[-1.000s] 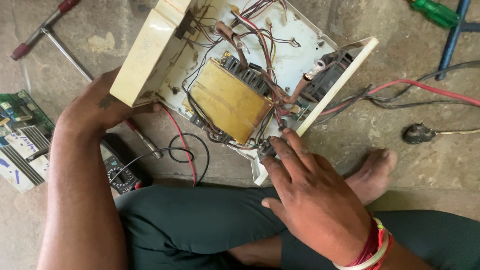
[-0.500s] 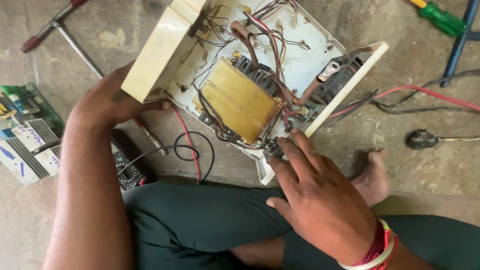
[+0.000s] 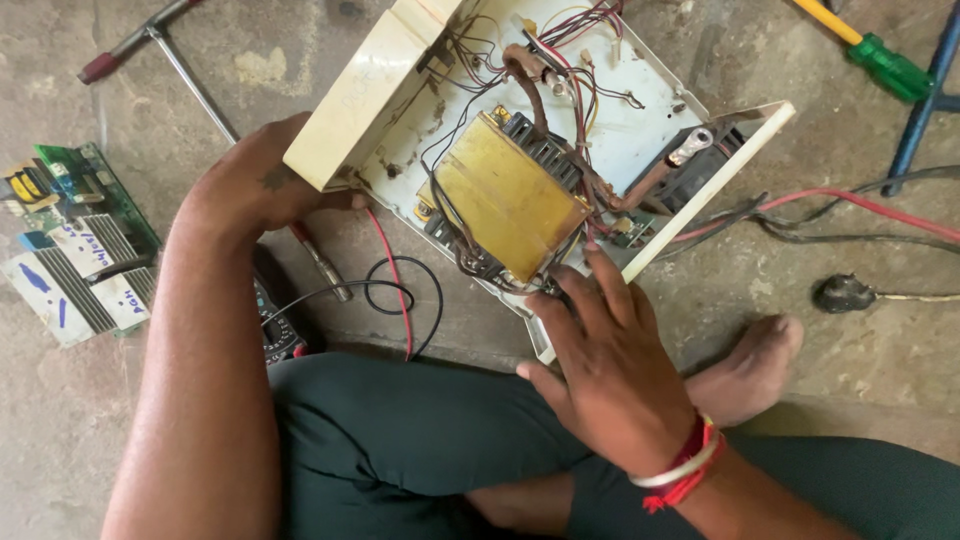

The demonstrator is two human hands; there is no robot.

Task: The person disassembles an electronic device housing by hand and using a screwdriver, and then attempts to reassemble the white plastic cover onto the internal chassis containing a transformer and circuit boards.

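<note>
Casing: the open cream plastic casing [image 3: 640, 140] sits tilted on the concrete floor [image 3: 800, 330] right in front of my crossed legs, guts facing up at me.
Transformer: the big yellow-wrapped transformer [image 3: 505, 195] is in the middle of the casing, wires all round it.
Left hand: my left hand [image 3: 250, 185] is on the casing's near left corner. Fingers are tucked under the edge, so can't tell how far they're curled.
Right hand: my right hand [image 3: 605, 355] lies flat on the casing's bottom edge, fingers [image 3: 610, 285] spread a bit and straight, tips touching the wires just below the transformer. Not gripping anything.
Circuit board: a green circuit board [image 3: 75, 240] lies off to my left.
Multimeter: a multimeter [image 3: 280, 325] is by my left knee, mostly hidden under my arm.
Screwdriver: a green-handled screwdriver [image 3: 885, 65] lies top right, well away.
</note>
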